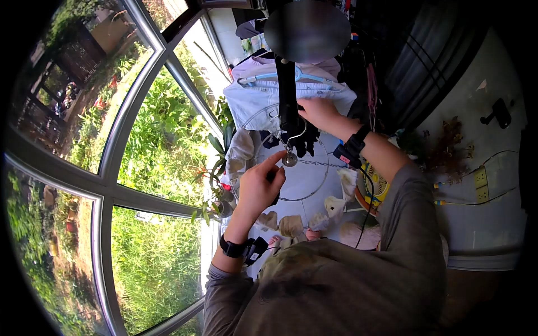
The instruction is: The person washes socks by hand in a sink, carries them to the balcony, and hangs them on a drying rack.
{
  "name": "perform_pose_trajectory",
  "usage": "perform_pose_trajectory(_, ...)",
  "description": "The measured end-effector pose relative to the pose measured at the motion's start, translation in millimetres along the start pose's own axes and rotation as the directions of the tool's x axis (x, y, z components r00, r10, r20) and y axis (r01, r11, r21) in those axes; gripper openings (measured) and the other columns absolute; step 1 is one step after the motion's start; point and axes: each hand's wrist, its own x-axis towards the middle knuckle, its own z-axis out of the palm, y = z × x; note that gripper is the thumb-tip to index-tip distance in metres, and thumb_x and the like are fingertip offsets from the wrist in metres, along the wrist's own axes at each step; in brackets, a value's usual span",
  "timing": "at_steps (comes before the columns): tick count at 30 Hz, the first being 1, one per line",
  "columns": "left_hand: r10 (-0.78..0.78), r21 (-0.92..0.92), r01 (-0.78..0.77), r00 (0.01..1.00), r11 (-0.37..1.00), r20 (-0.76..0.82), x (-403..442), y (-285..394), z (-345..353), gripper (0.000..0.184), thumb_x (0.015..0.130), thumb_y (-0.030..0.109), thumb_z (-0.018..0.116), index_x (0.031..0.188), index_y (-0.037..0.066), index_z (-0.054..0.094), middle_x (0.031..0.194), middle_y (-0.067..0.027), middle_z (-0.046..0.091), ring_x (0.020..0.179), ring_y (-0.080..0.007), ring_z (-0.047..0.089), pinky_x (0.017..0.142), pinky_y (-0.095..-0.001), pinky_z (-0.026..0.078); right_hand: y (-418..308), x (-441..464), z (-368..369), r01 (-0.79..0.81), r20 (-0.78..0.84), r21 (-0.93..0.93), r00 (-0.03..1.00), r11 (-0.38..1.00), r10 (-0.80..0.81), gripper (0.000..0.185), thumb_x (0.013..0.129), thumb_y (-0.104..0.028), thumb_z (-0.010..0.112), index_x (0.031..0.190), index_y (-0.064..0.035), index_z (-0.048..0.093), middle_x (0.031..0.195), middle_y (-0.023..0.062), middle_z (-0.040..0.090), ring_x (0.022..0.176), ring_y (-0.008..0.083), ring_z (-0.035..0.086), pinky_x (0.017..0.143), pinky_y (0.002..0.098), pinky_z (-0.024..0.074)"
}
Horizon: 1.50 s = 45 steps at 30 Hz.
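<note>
A round metal drying hanger [301,199] hangs in front of me, with small pale cloth items, perhaps socks [290,225], clipped along its rim. My left hand [259,183] has its index finger stretched out to the round metal piece [289,159] under the hanger's hook [303,133]; the thumb stands apart from that finger. My right hand [324,116] is at the dark upright bar [287,92], and its fingertips are hidden behind the bar. Black cloth [305,144] hangs just below the right hand.
Light garments [241,103] on a blue hanger [319,77] hang beyond my hands. Framed windows [109,193] stand at the left, with a plant [217,147] beside them. A yellow fan [376,185] stands right of the hanger. A wall socket [481,185] is farther right.
</note>
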Motion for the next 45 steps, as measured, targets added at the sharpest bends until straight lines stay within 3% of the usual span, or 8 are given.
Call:
perform_pose_trajectory(8, 0.109, 0.023, -0.108, 0.992, 0.994, -0.056, -2, -5, 1, 0.035, 0.078, 0.011, 0.060, 0.112, 0.014, 0.060, 0.069, -0.0060, 0.063, 0.062, -0.0223, 0.062, 0.058, -0.0317, 0.048, 16, -15, 18, 0.057, 0.219, -0.187, 0.976, 0.981, -0.015, 0.040, 0.077, -0.033, 0.066, 0.104, -0.0066, 0.051, 0.082, 0.0147, 0.065, 0.078, 0.0336, 0.063, 0.066, 0.0408, 0.0489)
perform_pose_trajectory(14, 0.087, 0.035, -0.086, 0.995, 0.996, -0.052, -4, -6, -1, 0.034, 0.078, 0.011, 0.060, 0.112, 0.014, 0.060, 0.069, -0.0060, 0.063, 0.062, -0.0232, 0.062, 0.058, -0.0320, 0.049, 19, -37, -12, -0.024, 0.114, 0.282, 0.993, 0.959, -0.008, 0.030, 0.080, -0.027, 0.065, 0.099, -0.0055, 0.057, 0.078, 0.0114, 0.063, 0.070, 0.0255, 0.060, 0.064, 0.0336, 0.0466)
perform_pose_trajectory(21, 0.062, 0.064, -0.059, 0.997, 0.996, -0.049, -1, -7, 3, 0.035, 0.079, 0.013, 0.060, 0.113, 0.015, 0.059, 0.071, -0.0058, 0.064, 0.064, -0.0250, 0.063, 0.060, -0.0334, 0.049, 4, -77, -76, -0.074, 0.112, 0.778, 0.993, 0.624, -0.023, 0.018, 0.090, -0.020, 0.057, 0.096, -0.0032, 0.060, 0.074, -0.0007, 0.056, 0.068, 0.0060, 0.048, 0.062, 0.0222, 0.0409)
perform_pose_trajectory(22, 0.054, 0.059, -0.051, 0.998, 0.997, -0.043, 0, -7, 4, 0.035, 0.079, 0.013, 0.060, 0.113, 0.015, 0.059, 0.071, -0.0058, 0.064, 0.064, -0.0250, 0.063, 0.060, -0.0334, 0.049, 1, -83, -92, -0.105, 0.147, 0.767, 0.989, 0.633, -0.014, 0.018, 0.090, -0.016, 0.055, 0.100, -0.0013, 0.059, 0.090, 0.0008, 0.059, 0.083, 0.0067, 0.053, 0.076, 0.0226, 0.0430)
perform_pose_trajectory(28, 0.046, 0.013, -0.045, 0.998, 0.999, -0.050, 6, -9, 11, 0.037, 0.080, 0.015, 0.060, 0.117, 0.017, 0.057, 0.071, -0.0057, 0.064, 0.065, -0.0254, 0.062, 0.058, -0.0344, 0.048, -25, -130, -144, -0.028, -0.046, 0.817, 0.992, 0.576, 0.113, 0.019, 0.091, -0.021, 0.055, 0.099, -0.0039, 0.060, 0.085, -0.0027, 0.058, 0.079, 0.0027, 0.049, 0.073, 0.0192, 0.0394)
perform_pose_trajectory(29, 0.055, 0.011, -0.054, 0.997, 0.998, -0.055, 6, -6, 11, 0.038, 0.081, 0.008, 0.060, 0.118, 0.007, 0.056, 0.067, -0.0076, 0.059, 0.058, -0.0161, 0.056, 0.059, -0.0285, 0.045, -27, -139, -149, -0.075, 0.008, 0.825, 0.993, 0.561, 0.120, 0.019, 0.091, -0.021, 0.055, 0.097, -0.0042, 0.059, 0.087, -0.0034, 0.058, 0.081, 0.0024, 0.049, 0.075, 0.0184, 0.0383)
perform_pose_trajectory(40, 0.026, -0.051, -0.028, 0.999, 0.998, -0.045, 11, -9, 14, 0.038, 0.081, 0.013, 0.059, 0.119, 0.014, 0.056, 0.069, -0.0084, 0.062, 0.061, -0.0238, 0.060, 0.058, -0.0329, 0.047, -55, -167, -109, -0.329, 0.316, 0.896, 0.944, 0.299, 0.092, 0.012, 0.089, -0.012, 0.056, 0.098, -0.0048, 0.051, 0.084, -0.0031, 0.055, 0.080, 0.0025, 0.050, 0.072, 0.0182, 0.0396)
perform_pose_trajectory(45, 0.014, -0.066, -0.016, 0.999, 0.998, -0.035, 11, -6, 16, 0.039, 0.081, 0.012, 0.060, 0.119, 0.013, 0.055, 0.069, -0.0086, 0.062, 0.061, -0.0233, 0.061, 0.059, -0.0326, 0.047, -68, -167, -66, -0.040, -0.009, 0.964, 0.983, 0.264, 0.182, 0.016, 0.088, -0.006, 0.056, 0.101, -0.0035, 0.049, 0.084, -0.0009, 0.058, 0.075, 0.0028, 0.052, 0.065, 0.0176, 0.0414)
